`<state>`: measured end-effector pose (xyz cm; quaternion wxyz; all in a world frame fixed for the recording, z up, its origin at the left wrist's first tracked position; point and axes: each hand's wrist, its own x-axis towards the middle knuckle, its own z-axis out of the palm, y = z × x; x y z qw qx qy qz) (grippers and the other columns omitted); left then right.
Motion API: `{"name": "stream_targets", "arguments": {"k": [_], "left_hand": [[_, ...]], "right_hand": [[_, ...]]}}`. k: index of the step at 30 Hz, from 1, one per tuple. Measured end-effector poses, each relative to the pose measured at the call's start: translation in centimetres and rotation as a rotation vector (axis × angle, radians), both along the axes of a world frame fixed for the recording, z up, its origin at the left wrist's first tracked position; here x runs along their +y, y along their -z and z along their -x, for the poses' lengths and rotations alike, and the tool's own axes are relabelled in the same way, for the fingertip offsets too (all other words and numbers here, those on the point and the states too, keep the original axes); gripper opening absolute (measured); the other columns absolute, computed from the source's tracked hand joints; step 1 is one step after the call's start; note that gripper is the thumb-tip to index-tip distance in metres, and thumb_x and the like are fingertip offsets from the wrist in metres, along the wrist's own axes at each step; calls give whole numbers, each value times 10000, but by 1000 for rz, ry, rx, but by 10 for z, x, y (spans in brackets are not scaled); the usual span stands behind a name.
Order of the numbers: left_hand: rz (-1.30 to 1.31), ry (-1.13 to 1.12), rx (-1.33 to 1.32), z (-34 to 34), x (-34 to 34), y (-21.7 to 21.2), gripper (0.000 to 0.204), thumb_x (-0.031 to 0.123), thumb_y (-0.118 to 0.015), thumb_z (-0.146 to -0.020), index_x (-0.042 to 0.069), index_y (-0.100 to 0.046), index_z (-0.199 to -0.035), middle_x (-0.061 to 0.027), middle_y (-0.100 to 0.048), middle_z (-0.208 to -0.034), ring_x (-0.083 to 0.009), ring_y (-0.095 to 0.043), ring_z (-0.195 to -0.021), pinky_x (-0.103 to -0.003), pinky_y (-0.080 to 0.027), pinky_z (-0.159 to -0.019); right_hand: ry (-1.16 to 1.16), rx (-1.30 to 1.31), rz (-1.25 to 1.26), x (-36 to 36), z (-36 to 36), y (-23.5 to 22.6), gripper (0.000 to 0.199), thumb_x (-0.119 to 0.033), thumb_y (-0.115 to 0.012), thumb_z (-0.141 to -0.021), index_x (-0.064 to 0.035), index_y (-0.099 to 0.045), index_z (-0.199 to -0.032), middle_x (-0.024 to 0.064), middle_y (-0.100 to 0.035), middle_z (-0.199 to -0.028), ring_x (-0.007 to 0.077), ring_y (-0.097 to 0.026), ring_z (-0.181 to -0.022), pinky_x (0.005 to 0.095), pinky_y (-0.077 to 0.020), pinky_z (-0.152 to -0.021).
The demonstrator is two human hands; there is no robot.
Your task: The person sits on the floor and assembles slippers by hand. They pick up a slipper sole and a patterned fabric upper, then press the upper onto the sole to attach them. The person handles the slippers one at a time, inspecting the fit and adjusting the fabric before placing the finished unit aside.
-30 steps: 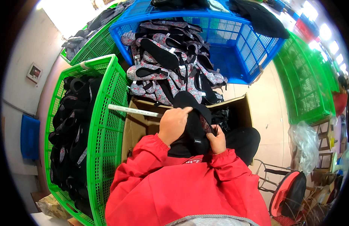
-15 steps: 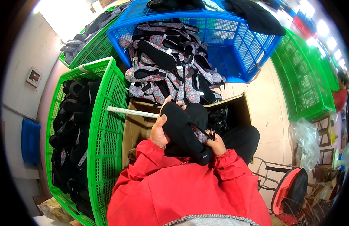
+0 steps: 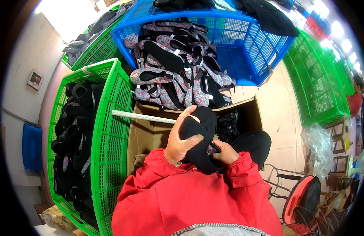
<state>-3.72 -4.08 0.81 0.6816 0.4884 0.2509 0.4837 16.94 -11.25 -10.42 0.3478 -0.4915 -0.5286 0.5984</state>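
Note:
Over my lap, both hands are on a black cloth slipper (image 3: 201,157) with a patterned lining showing at its opening. My left hand (image 3: 178,141) is wrapped round its sole side, thumb across the black surface. On the other side, my right hand (image 3: 227,152) pinches the edge of the opening. A white rod (image 3: 140,115) runs from the left toward my left hand, which hides its far end. Behind the slipper is a rounded black shape; I cannot tell whether it belongs to the slipper. Ahead lies a pile of floral slippers (image 3: 166,74) with black soles.
A cardboard box (image 3: 244,110) holding black plastic stands before me. On my left is a green crate (image 3: 115,145) of dark slippers. The blue crate (image 3: 264,51) lies tipped behind the pile. Green crates (image 3: 313,78) and a round red-and-black seat (image 3: 303,198) are on the right.
My left hand has shifted right and turned further over the slipper, bending it. The slipper looks shorter and more folded. My right hand stays at the opening.

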Motion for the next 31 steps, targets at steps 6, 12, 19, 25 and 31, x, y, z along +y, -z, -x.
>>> {"name": "stream_targets", "arguments": {"k": [6, 12, 19, 25, 31], "left_hand": [[-398, -107, 170, -1, -9, -27, 773, 63, -764, -785, 5, -367, -1445, -70, -578, -970, -134, -556, -874, -270, -446, -843], [-657, 65, 124, -14, -7, -40, 1016, 154, -809, -741, 33, -171, -1522, -181, -568, -1110, -221, -557, -972, -362, -442, -893], [-615, 162, 2, -29, -22, -38, 873, 164, -830, -708, -42, -348, -1407, -190, -581, -1138, -250, -594, -973, -366, -465, -889], [-862, 167, -196, -51, -35, -37, 681, 180, -840, -657, -38, -532, -1224, -212, -619, -1086, -366, -628, -954, -432, -492, -832], [-1062, 354, -217, -69, -51, -40, 472, 203, -746, -781, 1, -597, -1180, -222, -614, -1120, -375, -625, -943, -475, -499, -831]], "right_hand": [[41, 79, 119, 3, -14, -17, 351, 90, -624, -754, -23, -608, -1086, 4, -614, -948, 103, -571, -884, 249, -470, -818], [13, 100, 102, 6, -18, 24, 400, 37, -666, -788, -38, -599, -1175, 31, -628, -1000, 127, -586, -952, 269, -477, -851], [-64, 311, 195, -2, -1, 6, 252, -78, -502, -970, -51, -609, -1196, 40, -634, -1177, 139, -591, -1093, 279, -477, -927], [75, 294, 291, 10, -7, 31, 174, -120, -512, -951, -66, -589, -1098, 21, -633, -998, 107, -588, -910, 276, -480, -889], [137, 790, 352, 2, -2, 0, 414, -261, -568, -974, -58, -493, -1327, 168, -650, -1170, 232, -662, -988, 350, -539, -884]]}}
